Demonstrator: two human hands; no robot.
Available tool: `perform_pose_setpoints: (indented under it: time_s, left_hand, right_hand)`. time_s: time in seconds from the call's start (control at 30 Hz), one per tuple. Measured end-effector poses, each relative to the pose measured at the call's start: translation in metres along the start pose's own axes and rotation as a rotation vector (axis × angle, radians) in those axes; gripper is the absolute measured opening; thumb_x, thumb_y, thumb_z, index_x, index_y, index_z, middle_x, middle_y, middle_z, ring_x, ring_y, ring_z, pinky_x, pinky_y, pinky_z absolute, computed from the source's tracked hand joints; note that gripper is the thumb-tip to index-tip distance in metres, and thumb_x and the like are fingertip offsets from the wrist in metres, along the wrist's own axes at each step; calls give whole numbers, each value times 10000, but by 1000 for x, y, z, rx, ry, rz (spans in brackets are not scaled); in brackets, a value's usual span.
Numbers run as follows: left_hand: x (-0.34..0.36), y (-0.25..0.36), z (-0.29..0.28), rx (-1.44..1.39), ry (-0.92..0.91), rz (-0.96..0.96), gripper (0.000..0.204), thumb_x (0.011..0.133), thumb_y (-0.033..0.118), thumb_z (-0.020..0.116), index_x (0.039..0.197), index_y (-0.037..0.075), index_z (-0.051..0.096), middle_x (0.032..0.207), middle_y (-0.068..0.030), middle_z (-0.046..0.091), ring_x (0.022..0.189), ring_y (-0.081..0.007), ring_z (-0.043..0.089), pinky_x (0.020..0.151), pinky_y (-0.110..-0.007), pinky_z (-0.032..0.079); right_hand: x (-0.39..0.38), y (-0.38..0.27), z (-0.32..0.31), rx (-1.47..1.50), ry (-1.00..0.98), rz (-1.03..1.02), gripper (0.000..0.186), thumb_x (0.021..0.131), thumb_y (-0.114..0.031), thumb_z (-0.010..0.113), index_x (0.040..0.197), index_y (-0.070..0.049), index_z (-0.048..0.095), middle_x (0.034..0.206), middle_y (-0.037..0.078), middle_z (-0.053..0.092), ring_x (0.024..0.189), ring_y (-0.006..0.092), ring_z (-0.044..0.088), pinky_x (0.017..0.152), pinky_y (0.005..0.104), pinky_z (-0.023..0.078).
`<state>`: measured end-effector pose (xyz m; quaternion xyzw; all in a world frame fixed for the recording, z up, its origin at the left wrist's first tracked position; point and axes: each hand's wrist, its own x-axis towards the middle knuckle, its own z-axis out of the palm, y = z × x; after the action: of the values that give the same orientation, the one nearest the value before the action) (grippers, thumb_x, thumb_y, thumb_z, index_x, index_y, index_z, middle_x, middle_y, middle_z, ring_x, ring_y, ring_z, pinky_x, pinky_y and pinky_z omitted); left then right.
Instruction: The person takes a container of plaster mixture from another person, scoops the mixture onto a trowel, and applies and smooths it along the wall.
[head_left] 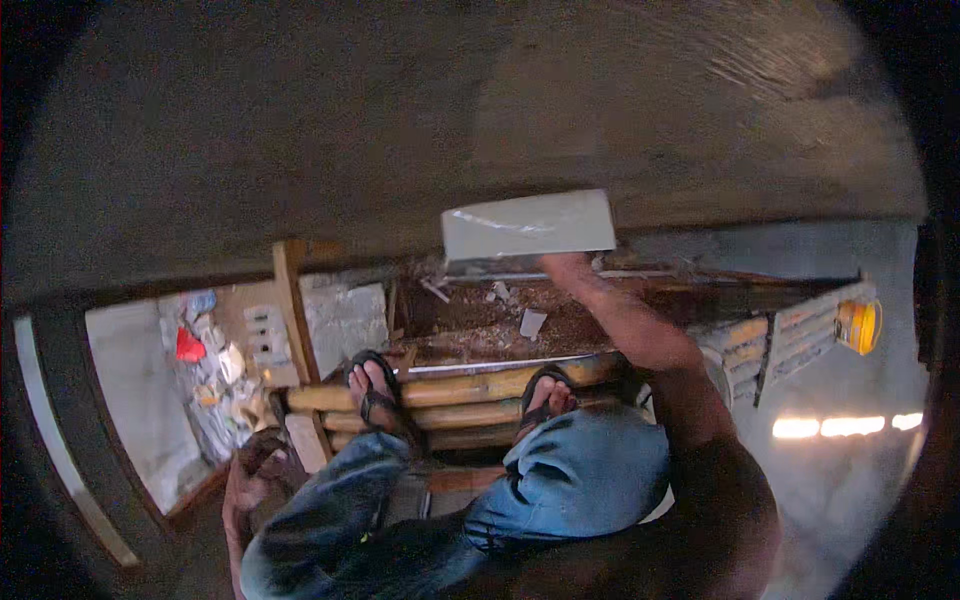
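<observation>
My right hand [568,268] is closed on a plastering trowel with a broad, pale rectangular blade [530,226]. The blade lies close against the brown-grey wall [400,120]; whether it touches cannot be made out. Its handle is hidden behind the blade and hand. Low on the left, beside my knee, my left hand [262,472] has its fingers curled. What it holds, if anything, is too dark and blurred to tell. Beneath me, my sandalled feet rest on bamboo poles [465,390].
A wooden post [293,310] rises at the left end of the poles. Rubble and scraps [485,315] lie below, between poles and wall. A pile of litter [220,365] is farther left. At right stand a slatted wooden piece [800,345] and a yellow bucket [858,327].
</observation>
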<state>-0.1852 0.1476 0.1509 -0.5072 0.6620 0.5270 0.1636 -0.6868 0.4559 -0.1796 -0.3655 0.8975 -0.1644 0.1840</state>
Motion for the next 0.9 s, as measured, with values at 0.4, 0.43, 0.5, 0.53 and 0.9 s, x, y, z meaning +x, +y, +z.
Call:
perform_pose_setpoints:
  time_s: [0.4,0.43,0.5,0.53,0.9]
  left_hand:
    - [-113,83,-33,-152,634,302,554,1011,318,569,1468,22,467,1351,-148,583,1179,-245,581,1042,-401,443]
    - [-121,96,-29,-152,628,304,554,1011,318,569,1468,22,467,1351,-148,583,1179,-245,581,1042,-401,443]
    - [-136,127,-3,240,592,460,583,1002,328,581,1474,10,453,1373,-167,557,1187,-235,562,1031,-376,435]
    - [-136,130,26,271,804,586,575,964,351,629,1390,-22,531,1290,-204,602,1104,-269,602,968,-368,460]
    - [-64,192,5,579,86,884,374,905,97,740,1236,-37,627,1202,-192,649,1107,-322,655,917,-419,552]
  right_hand:
    - [35,48,40,-224,259,64,416,1004,-297,479,1321,-54,592,1372,200,574,1271,366,524,1057,548,402]
    - [35,42,31,-237,197,115,381,1002,-315,486,1240,-46,615,1294,210,600,1207,368,553,1032,536,413]
    - [30,-12,-12,-257,29,212,366,1000,-350,500,1078,-31,662,1137,230,652,1081,374,611,980,511,436]
    - [25,-27,-37,-270,34,202,388,999,-367,507,997,-23,685,1058,240,678,1018,377,640,955,499,447]
    - [-26,-128,-288,-313,509,-59,441,973,-461,569,923,-51,724,751,216,691,756,404,689,715,535,519]
